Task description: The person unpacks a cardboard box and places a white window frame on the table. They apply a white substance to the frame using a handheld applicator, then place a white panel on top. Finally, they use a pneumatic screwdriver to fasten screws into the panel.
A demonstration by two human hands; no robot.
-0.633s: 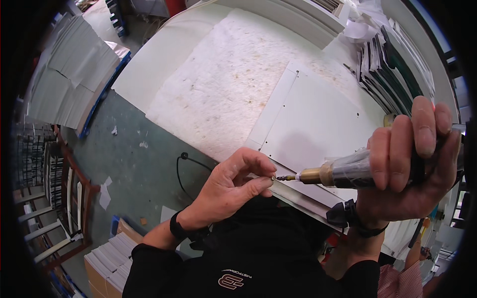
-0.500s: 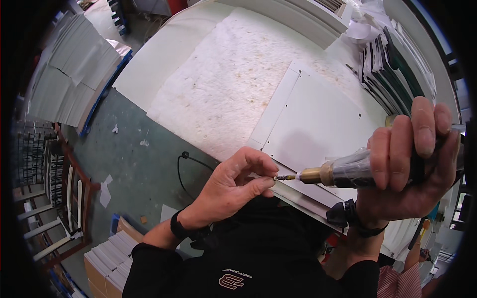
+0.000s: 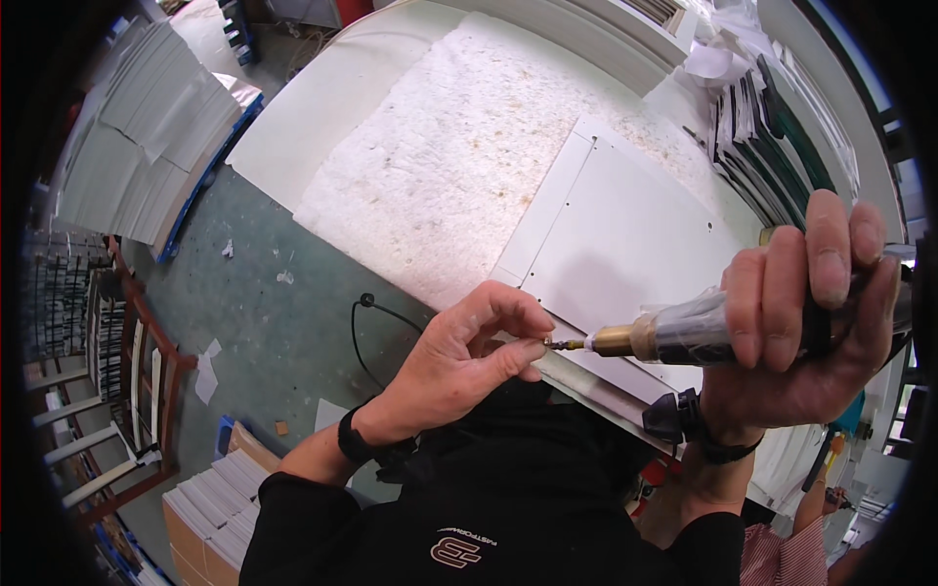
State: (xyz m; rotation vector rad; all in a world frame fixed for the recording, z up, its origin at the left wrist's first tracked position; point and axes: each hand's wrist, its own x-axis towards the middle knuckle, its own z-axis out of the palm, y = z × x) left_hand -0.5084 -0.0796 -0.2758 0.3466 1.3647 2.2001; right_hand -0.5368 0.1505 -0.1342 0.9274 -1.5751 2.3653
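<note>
My right hand (image 3: 796,313) is wrapped around a power screwdriver (image 3: 674,337) with a dark body in clear plastic and a brass nose. The tool lies almost level, its thin bit (image 3: 572,344) pointing left. Thumb and forefinger of my left hand (image 3: 479,342) pinch a tiny metal piece, apparently a screw (image 3: 548,343), at the bit's tip; the fingertips hide most of it. Beneath the tool, a white panel (image 3: 635,230) with small holes rests on a white, rough-surfaced pad (image 3: 420,146) covering part of the worktable (image 3: 283,146).
Dark green and white panels (image 3: 772,137) stand in a row at the right. Long white profiles (image 3: 586,39) lie along the table's far edge. Stacked white sheets (image 3: 147,137) stand on the left, and an open carton (image 3: 210,518) of pale pieces is lower left. A black cable (image 3: 366,332) hangs by the table edge.
My left fingertips have shifted slightly up and right, closer to the screwdriver's nose. The bit between them shows a yellowish section more clearly. My right hand keeps its grip, nearly still.
</note>
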